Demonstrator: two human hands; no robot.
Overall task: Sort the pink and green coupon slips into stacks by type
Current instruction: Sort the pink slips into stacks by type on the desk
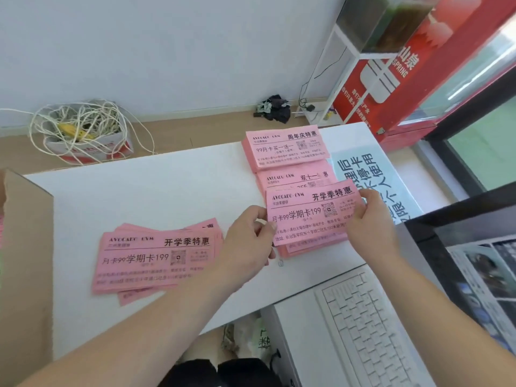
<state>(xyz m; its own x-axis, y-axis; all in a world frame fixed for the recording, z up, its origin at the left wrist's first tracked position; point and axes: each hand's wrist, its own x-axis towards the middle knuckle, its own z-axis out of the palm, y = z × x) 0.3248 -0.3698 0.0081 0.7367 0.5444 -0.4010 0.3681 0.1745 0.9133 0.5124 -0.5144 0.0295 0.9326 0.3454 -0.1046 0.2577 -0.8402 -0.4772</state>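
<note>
A pink slip [307, 216] is held between both hands above a pile of pink slips [304, 248] on the white table [156, 196]. My left hand [248, 241] pinches its left edge. My right hand [368, 216] grips its right edge. A loose fanned pile of the same pink type [156, 261] lies to the left. Behind the held slip sits a second pink stack [296, 177], partly hidden. A thick neat pink stack [284, 149] stands at the back. No green slips show.
A brown cardboard box [25, 261] stands at the left edge. A white keyboard [371, 322] and a dark monitor [480, 261] are at the lower right. A light blue printed sheet [368, 174] lies right of the stacks. A box of tangled cord [83, 132] sits on the floor.
</note>
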